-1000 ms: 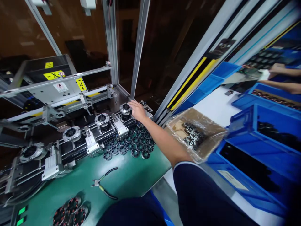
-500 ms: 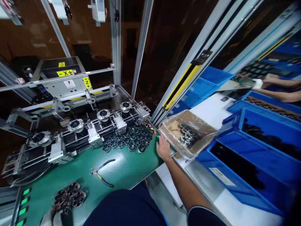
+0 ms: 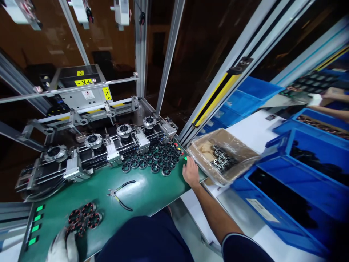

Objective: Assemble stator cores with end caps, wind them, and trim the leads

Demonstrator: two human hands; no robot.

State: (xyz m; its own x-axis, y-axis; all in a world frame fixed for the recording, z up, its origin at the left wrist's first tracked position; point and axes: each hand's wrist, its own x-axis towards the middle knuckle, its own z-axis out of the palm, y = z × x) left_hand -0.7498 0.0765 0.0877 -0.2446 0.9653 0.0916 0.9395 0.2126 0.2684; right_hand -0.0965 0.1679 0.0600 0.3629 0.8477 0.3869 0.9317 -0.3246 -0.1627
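Note:
My left hand (image 3: 64, 245), in a whitish glove, is at the table's lower left. Its fingers stretch out against the nearest of several copper-wound motor stators (image 3: 94, 220); its fingertips are partly hidden. My bare right hand (image 3: 191, 171) rests open at the right end of the green table (image 3: 147, 191), beside a small lit green button (image 3: 185, 158). Between the hands lie diagonal cutters (image 3: 120, 195) with their handles spread. Many unwound black stator cores (image 3: 155, 167) stand grouped left of my right hand. Behind them, a winding machine (image 3: 113, 153) carries several cores (image 3: 124, 131) in round metal holders.
A plastic-lined cardboard box (image 3: 226, 156) with metal ring parts stands right of my right hand. Blue bins (image 3: 289, 203) with dark parts are farther right. An aluminium post with a yellow strip (image 3: 212, 100) rises behind the box. A co-worker's hands (image 3: 332, 100) show at far right.
My right hand has come away from the rightmost holder, toward me and right, to the table end by the button. My gloved left hand has come into view beside the wound stators.

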